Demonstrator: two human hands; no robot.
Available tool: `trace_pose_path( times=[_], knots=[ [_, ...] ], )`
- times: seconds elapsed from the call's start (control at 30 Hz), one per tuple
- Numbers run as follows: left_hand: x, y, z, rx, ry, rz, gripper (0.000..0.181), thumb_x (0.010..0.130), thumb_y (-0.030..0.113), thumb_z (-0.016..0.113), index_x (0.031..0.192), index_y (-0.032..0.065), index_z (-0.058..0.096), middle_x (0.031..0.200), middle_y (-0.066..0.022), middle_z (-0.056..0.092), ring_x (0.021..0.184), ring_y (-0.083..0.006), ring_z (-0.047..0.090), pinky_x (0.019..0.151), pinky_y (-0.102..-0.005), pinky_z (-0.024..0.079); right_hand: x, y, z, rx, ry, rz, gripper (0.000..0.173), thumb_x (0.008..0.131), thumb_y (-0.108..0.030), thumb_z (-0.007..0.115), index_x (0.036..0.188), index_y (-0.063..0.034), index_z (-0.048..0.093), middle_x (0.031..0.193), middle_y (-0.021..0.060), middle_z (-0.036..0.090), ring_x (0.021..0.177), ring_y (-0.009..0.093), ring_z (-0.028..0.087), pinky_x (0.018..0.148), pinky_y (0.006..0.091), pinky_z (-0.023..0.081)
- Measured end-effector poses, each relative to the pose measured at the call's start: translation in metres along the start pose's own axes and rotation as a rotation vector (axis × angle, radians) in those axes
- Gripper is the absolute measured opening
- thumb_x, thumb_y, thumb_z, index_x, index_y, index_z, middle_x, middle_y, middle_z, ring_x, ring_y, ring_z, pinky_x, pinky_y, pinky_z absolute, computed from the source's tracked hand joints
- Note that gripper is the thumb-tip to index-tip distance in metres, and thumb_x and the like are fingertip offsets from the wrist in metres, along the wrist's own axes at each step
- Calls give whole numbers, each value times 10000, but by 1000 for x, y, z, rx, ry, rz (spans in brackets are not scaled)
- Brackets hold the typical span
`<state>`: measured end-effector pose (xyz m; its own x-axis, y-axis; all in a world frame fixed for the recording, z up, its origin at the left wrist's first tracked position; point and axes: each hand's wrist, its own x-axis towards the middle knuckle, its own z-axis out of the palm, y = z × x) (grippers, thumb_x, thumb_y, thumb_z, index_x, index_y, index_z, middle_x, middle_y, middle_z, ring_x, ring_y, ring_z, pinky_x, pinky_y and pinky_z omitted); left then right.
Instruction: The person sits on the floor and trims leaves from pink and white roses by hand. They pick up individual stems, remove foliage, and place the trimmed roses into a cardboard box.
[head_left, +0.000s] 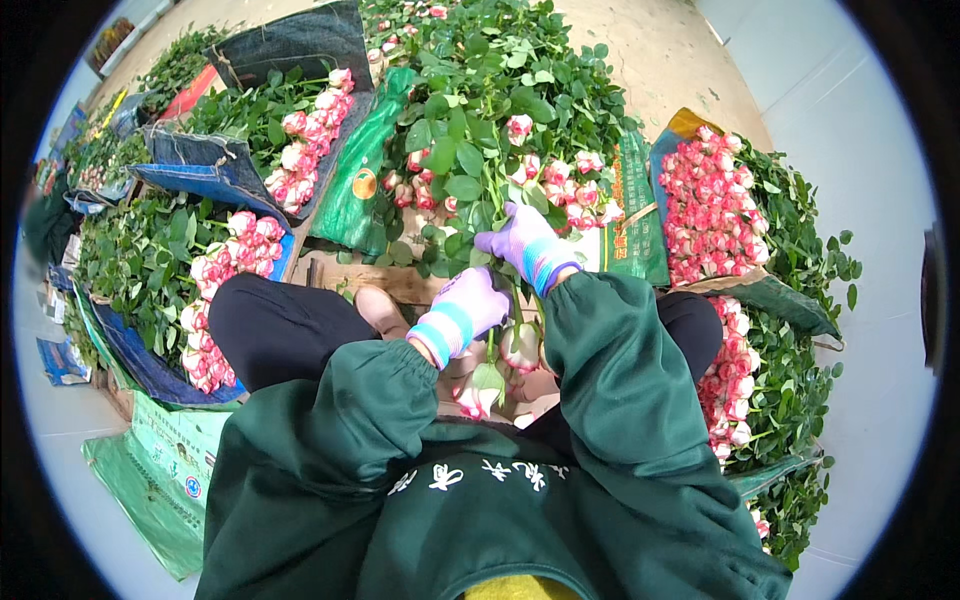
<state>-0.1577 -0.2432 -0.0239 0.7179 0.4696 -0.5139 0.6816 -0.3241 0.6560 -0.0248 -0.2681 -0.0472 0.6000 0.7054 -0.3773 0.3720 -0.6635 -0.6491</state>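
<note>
Both my hands wear lilac knit gloves with striped cuffs. My left hand (472, 304) is closed around stems of pink-and-white roses, whose blooms (480, 390) hang down towards my lap. Just above it and to the right, my right hand (521, 240) is at the leafy upper part of the same stems; its fingers are partly hidden by leaves. Beyond my hands lies a large heap of cut roses (480, 127) with long green stems, some blooms (574, 191) facing me. My pink shoe (381, 311) shows beside my left knee.
Rose bundles in woven sacks stand at the left (217, 292), upper left (315, 142) and right (712, 206). A wooden board (382, 281) lies before my feet. A green sack (367, 180) borders the heap; another (161, 487) lies at the lower left. At the far left edge is a dark, blurred figure.
</note>
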Motion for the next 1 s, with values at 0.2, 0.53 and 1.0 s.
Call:
trace_pose_path(
  times=[0.2, 0.53, 1.0],
  knots=[
    [6, -38, 8, -1795, -790, 106, 339, 933, 209, 446, 1224, 36, 459, 1198, -112, 536, 1096, -236, 528, 972, -385, 402, -11, -4, -18, 655, -104, -54, 561, 679, -81, 731, 1143, 111, 481, 896, 135, 647, 732, 161, 622, 662, 272, 503],
    [-15, -36, -8, -1195, -533, 98, 263, 878, 263, 563, 1073, 94, 513, 798, -12, 578, 601, -118, 566, 455, -236, 442, 1, 4, -37, 388, -28, -60, 298, 715, -138, 717, 905, 75, 633, 756, 104, 652, 626, 156, 614, 586, 282, 492],
    [-2, -40, -20, -978, -287, 36, 264, 863, 184, 562, 1042, -9, 578, 913, -105, 644, 716, -179, 630, 643, -307, 524, -19, -4, -50, 622, 23, 24, 302, 732, -223, 710, 873, 38, 655, 761, 76, 653, 573, 128, 588, 523, 277, 475]
  ],
)
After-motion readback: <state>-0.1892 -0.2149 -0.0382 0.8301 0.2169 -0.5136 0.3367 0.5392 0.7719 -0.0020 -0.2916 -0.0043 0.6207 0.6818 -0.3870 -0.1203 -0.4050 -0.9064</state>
